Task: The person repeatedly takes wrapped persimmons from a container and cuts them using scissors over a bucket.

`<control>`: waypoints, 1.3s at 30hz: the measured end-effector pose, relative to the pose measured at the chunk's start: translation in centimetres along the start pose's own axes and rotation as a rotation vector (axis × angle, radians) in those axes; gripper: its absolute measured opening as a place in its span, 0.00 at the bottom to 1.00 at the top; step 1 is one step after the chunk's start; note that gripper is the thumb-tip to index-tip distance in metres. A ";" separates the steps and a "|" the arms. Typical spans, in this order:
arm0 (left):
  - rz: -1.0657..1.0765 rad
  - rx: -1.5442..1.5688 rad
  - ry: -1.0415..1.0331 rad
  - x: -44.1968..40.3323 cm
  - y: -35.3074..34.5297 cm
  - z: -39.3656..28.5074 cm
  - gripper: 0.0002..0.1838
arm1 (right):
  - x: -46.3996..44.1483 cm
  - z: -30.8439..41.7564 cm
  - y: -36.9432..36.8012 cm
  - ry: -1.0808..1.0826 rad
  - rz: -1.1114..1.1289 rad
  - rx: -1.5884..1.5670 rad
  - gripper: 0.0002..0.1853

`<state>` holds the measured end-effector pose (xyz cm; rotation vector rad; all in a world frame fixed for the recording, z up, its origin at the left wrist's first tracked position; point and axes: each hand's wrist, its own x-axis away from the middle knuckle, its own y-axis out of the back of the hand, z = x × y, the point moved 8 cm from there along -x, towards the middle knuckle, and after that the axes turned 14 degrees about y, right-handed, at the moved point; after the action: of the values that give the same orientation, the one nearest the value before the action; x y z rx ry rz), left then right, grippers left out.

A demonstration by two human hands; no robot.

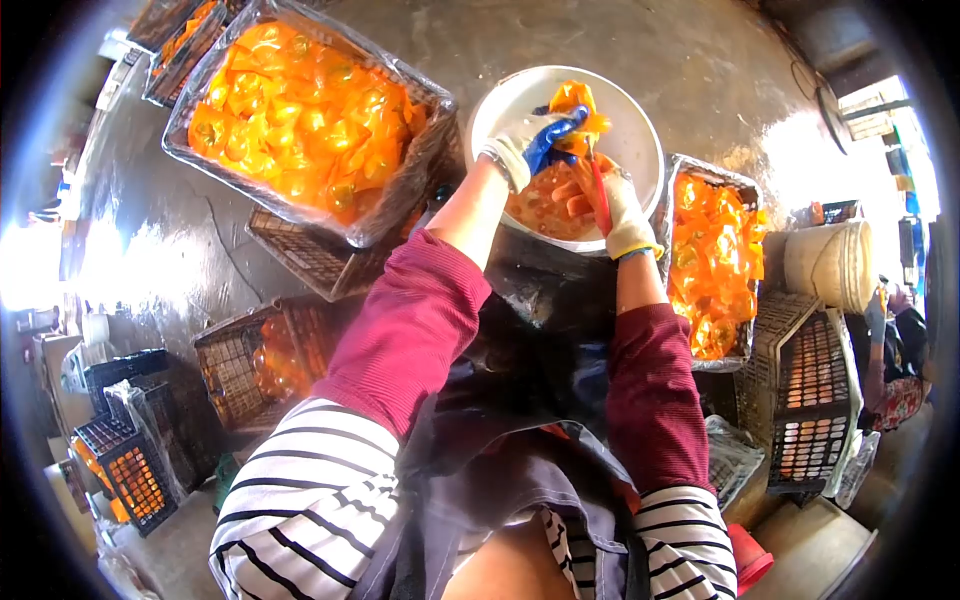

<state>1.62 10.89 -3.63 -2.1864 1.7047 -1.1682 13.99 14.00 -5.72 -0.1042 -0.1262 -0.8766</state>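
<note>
Both my hands are over a round white tub (648,115), which has orange-red bits in cloudy liquid (552,218) at its bottom. My left hand (535,150), in a white glove with blue rubber coating, is closed around a glossy orange pepper (573,97). In a white glove with orange coating, my right hand (622,208) grips a slim red-handled tool (601,192) just under the pepper. The tool's working end is hidden, so its kind does not show.
A plastic-lined crate (178,125) heaped with orange peppers stands left of the tub. Another lined crate (748,190) of peppers stands close on the right. Beyond it are a white bucket (835,262) and stacked crates (815,400). A tipped crate (225,370) lies lower left.
</note>
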 end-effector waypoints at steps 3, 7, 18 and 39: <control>-0.282 -0.685 -0.135 -1.5 2.0 -0.7 0.21 | -0.1 -1.1 0.2 -0.082 0.024 -0.149 0.15; -0.611 -0.821 -0.138 -2.3 4.1 -0.8 0.20 | -0.4 -1.3 0.7 -0.004 -0.008 0.145 0.14; -1.291 -1.141 -0.362 14.8 15.8 -10.5 0.35 | -0.2 1.1 5.3 0.298 -0.261 -0.682 0.30; -0.626 0.488 -0.457 14.3 34.3 -5.3 0.25 | -0.3 2.5 0.4 0.338 0.312 -0.790 0.34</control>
<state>-27.26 -11.81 -11.39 -2.4413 0.4988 -0.9333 13.96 14.87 -3.34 -0.6899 0.5482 -0.5782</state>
